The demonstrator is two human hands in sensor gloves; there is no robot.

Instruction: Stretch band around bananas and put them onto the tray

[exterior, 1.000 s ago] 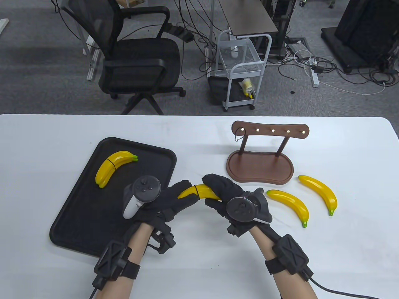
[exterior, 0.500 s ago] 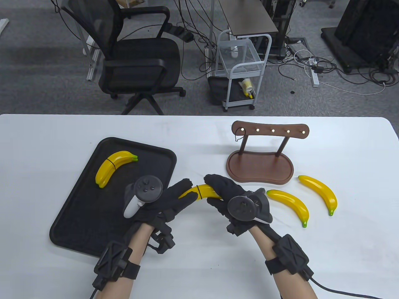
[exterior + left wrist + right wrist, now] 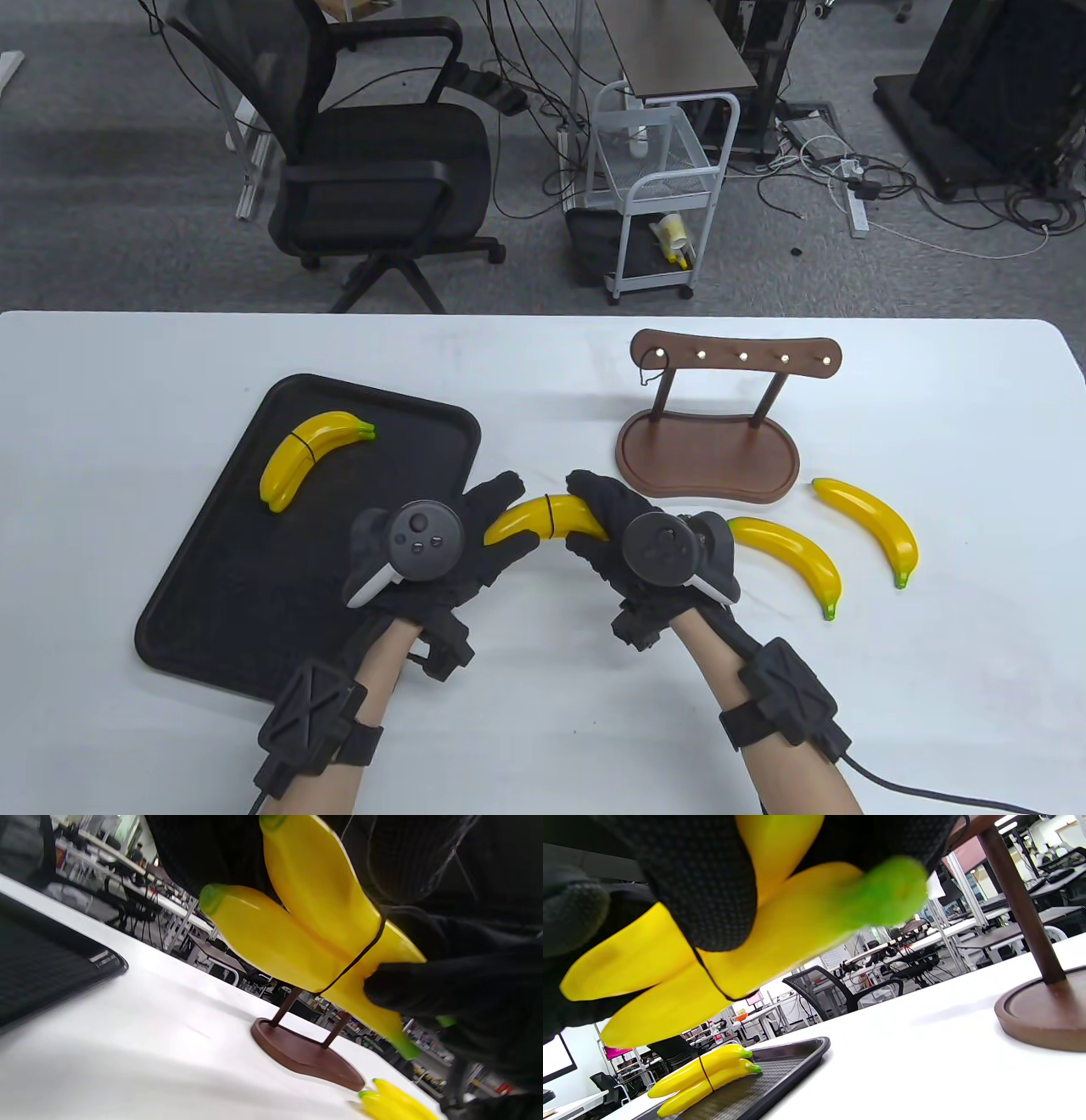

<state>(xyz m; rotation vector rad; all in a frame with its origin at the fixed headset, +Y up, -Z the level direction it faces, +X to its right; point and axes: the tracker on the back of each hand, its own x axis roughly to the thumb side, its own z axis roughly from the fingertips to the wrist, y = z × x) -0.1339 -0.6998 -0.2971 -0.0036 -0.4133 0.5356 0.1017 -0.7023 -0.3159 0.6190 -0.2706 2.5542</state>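
Two glossy yellow plastic bananas with green tips (image 3: 543, 519), bound by a thin black elastic band (image 3: 550, 517) around their middle, are held above the white table (image 3: 933, 679), between the black tray and the wooden stand. The left hand (image 3: 475, 543) in a black glove supports one end with fingers lying along it, while the right hand (image 3: 615, 535) curls its fingers around the other end. The flat black rectangular tray (image 3: 212, 611) lies to the left and carries another banded pair of yellow bananas (image 3: 310, 456). Behind the right hand stands a brown wooden stand with pegs (image 3: 713, 424), and two loose yellow bananas (image 3: 848, 535) lie near its base, well apart from the tray.
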